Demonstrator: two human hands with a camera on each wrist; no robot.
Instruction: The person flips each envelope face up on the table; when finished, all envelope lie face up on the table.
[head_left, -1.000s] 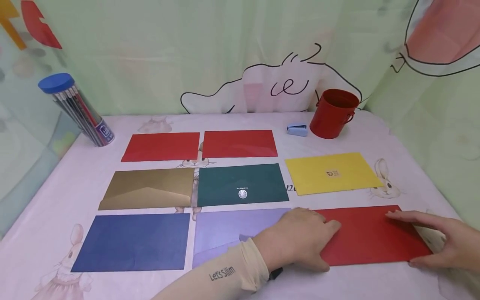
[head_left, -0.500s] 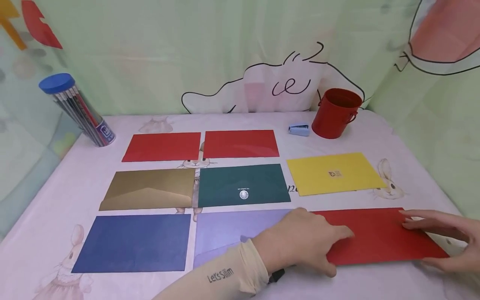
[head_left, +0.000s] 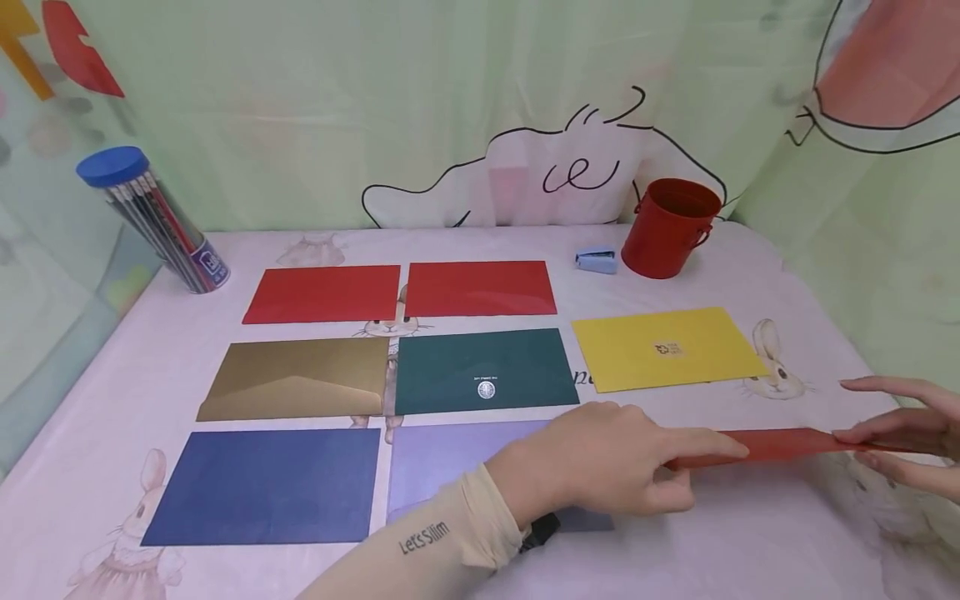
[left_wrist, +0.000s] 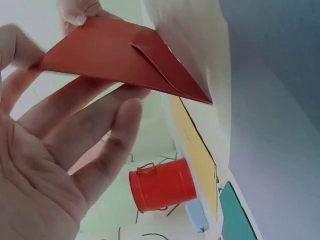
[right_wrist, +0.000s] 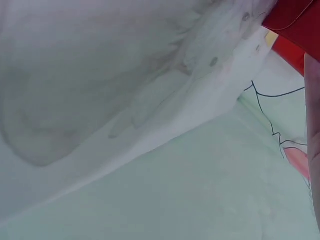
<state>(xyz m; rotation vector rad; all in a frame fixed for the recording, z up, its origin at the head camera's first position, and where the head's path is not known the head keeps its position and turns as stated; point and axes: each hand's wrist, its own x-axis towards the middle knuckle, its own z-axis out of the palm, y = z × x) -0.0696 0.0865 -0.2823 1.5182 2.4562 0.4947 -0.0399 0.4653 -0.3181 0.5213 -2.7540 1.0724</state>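
A red envelope is raised off the tablecloth and tilted nearly edge-on in the head view. My left hand pinches its left end, the index finger stretched along the top. From the right, my right hand pinches the other end between thumb and fingers. The left wrist view shows the envelope's underside with a pointed flap, and the left palm below it. Under my left forearm lies a lavender envelope, partly covered. In the right wrist view only a corner of the red envelope appears.
Flat on the tablecloth lie a blue envelope, a gold one, a dark green one, a yellow one and two red ones. Behind stand a red bucket, a light-blue stapler and a pencil tub.
The red envelope lay flat beside the lavender one; now both hands have lifted and tipped it. My right hand has moved up and to the right, closing its fingers on the edge.
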